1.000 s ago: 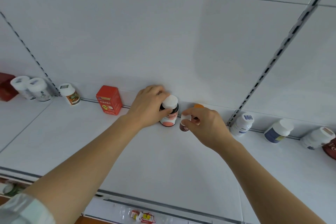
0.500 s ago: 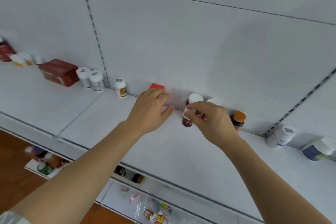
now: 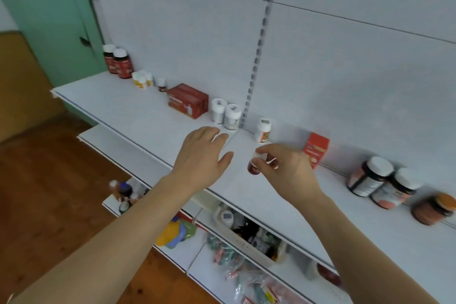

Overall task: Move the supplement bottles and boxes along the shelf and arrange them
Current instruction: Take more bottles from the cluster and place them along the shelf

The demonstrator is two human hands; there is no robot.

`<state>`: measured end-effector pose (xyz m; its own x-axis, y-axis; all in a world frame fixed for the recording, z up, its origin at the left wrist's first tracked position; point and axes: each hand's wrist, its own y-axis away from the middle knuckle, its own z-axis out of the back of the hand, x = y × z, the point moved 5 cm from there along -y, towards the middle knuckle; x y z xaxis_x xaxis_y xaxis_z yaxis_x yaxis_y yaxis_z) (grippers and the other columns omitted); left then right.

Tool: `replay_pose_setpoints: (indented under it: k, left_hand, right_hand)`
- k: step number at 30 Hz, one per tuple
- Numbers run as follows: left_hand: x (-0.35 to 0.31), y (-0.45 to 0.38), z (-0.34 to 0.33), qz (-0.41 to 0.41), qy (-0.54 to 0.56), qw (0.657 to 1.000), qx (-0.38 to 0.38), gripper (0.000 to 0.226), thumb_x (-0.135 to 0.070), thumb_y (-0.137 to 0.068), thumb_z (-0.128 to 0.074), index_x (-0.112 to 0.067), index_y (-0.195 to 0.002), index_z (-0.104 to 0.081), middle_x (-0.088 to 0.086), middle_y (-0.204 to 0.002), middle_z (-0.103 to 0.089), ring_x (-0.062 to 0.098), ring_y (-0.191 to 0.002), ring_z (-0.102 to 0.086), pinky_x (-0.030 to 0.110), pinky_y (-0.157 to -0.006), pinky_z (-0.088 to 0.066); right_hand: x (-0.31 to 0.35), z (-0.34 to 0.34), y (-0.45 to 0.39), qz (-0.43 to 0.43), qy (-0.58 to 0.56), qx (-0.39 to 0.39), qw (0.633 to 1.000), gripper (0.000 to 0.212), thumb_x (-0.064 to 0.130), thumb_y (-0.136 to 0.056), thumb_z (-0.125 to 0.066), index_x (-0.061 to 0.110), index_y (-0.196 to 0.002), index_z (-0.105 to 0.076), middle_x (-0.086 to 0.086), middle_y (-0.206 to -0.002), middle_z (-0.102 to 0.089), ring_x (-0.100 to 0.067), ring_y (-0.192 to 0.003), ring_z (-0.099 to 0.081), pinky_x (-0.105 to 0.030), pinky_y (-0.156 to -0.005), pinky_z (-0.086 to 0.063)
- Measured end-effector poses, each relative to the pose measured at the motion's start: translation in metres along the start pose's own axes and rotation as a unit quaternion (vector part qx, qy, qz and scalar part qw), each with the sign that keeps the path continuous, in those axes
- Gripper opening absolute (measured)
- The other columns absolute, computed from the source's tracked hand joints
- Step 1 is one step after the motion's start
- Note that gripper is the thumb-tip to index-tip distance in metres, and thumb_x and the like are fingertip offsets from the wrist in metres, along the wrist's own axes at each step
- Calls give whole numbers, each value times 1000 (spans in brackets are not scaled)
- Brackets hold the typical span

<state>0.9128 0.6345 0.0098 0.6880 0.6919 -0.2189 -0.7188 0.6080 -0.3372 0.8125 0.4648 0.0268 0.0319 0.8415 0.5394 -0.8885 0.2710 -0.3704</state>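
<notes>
My right hand (image 3: 286, 170) pinches a small dark red bottle (image 3: 254, 168) by its white cap, just above the white shelf (image 3: 138, 111). A second small bottle (image 3: 272, 163) shows under the same fingers. My left hand (image 3: 202, 155) hovers flat and empty over the shelf, fingers spread, left of the small bottle. Along the back stand a white bottle (image 3: 263, 130), a small red box (image 3: 315, 149), two white-capped jars (image 3: 225, 113), a wide red box (image 3: 188, 100) and two dark bottles with white caps (image 3: 383, 180) at the right.
An orange-capped brown jar (image 3: 433, 208) stands far right. Two tall red bottles (image 3: 119, 61) and several small ones (image 3: 144, 79) sit at the shelf's left end by a green wall (image 3: 49, 12). Lower shelves hold packets and a basket (image 3: 249, 234). Wooden floor lies to the left.
The view has swung left along the shelf. My left hand let go of the dark bottle and opened. My right hand carried the small red bottle leftward, past the small red box.
</notes>
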Motion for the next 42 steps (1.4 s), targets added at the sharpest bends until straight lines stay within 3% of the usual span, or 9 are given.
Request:
replay_pose_setpoints:
  k: [3,7,12,19,21,26,35,39,42]
  left_hand:
    - [45,-3,6,26,-7,1000,-5,59,-49,-91,-39,-10,-130,-59,12,-132,-58,32,-125,-50,46,-105,-40]
    - [101,-16,10,47,-25,999,-5,61,-50,-91,-35,-11,-131,-58,13,-134,-57,32,-128,-49,46,-107,-39]
    - [174,-41,20,75,-61,995,12,53,-45,-98,-46,-14,-140,-50,9,-144,-48,29,-137,-38,42,-113,-27]
    - [264,-71,26,114,-76,990,27,55,-50,-99,-42,-19,-145,-44,6,-149,-43,26,-140,-33,39,-115,-24]
    - [287,-79,26,114,-76,990,31,55,-50,-99,-40,-20,-145,-43,6,-151,-42,25,-141,-32,39,-116,-24]
    - [348,-105,20,85,-64,993,40,55,-50,-99,-40,-19,-145,-43,6,-150,-42,25,-140,-33,38,-115,-24]
    - [436,-162,18,-29,-27,998,58,51,-48,-96,-47,-17,-137,-53,4,-136,-53,26,-128,-45,39,-108,-34]
    - [445,-186,12,-70,-3,996,53,47,-46,-94,-49,-15,-128,-58,3,-123,-59,25,-117,-51,39,-101,-40]
    - [450,-205,-1,-93,2,994,57,47,-48,-92,-44,-16,-123,-60,1,-119,-59,24,-113,-52,39,-98,-42]
  right_hand:
    - [23,-30,-27,15,6,5,1000,16,24,-83,-76,21,-99,-74,9,-92,-72,-4,-65,-60,-23,-72,-52]
    - [47,-73,-75,20,5,20,1000,18,25,-84,-74,21,-101,-74,8,-90,-70,-7,-69,-60,-22,-73,-50]
    - [79,-129,-138,17,-16,44,999,19,26,-85,-71,23,-104,-74,15,-80,-58,-5,-71,-57,-2,-65,-36]
    - [121,-196,-210,31,-22,73,997,14,22,-83,-71,19,-96,-76,3,-87,-73,-13,-78,-64,-24,-78,-48]
    - [131,-215,-227,37,-14,75,996,14,21,-84,-70,19,-96,-76,4,-90,-73,-12,-78,-64,-22,-78,-47]
    - [148,-265,-269,6,4,85,996,24,24,-87,-66,20,-110,-73,4,-100,-72,-12,-88,-65,-23,-83,-48]
    - [167,-326,-318,-87,78,26,993,24,14,-86,-66,12,-108,-73,-4,-108,-70,-25,-99,-62,-28,-82,-45]
    - [161,-339,-336,-104,140,16,985,8,17,-79,-67,22,-82,-73,4,-79,-66,-26,-87,-59,-38,-81,-46]
    - [151,-347,-350,-100,179,17,979,13,18,-77,-65,25,-66,-66,15,-62,-50,-21,-82,-55,-36,-81,-42]
